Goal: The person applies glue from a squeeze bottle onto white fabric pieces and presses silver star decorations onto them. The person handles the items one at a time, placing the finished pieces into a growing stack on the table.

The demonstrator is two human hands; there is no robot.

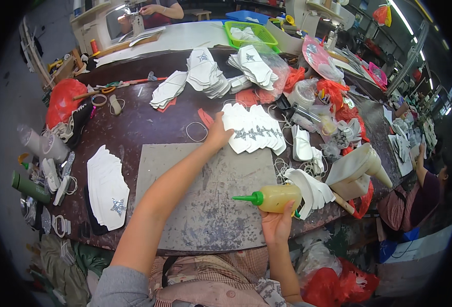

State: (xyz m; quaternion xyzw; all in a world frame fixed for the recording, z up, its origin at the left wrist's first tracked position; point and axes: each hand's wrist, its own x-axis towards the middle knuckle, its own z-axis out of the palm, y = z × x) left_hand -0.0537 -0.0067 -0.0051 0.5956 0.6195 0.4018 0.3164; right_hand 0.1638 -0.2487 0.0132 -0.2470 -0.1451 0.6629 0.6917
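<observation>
My left hand [220, 134] reaches across the grey board [185, 199] to a fanned row of white cut pieces with silver glitter stars [256, 129]. Its fingers touch the row's left end; whether they pinch a piece I cannot make out. Near the board's right edge my right hand [277, 223] is closed round a glue bottle [281, 198] of yellowish liquid. The bottle lies sideways in the hand, its green nozzle pointing left. At the left, a stack of white pieces [106, 189] with one star showing lies on a black piece.
More white stacks [205, 74] stand at the back, before a green basket [250, 34]. A cream plastic container [356, 171], curved white pieces [310, 192] and red bags crowd the right. A green bottle [30, 187] and a red bag [65, 102] are left. Other people work beyond.
</observation>
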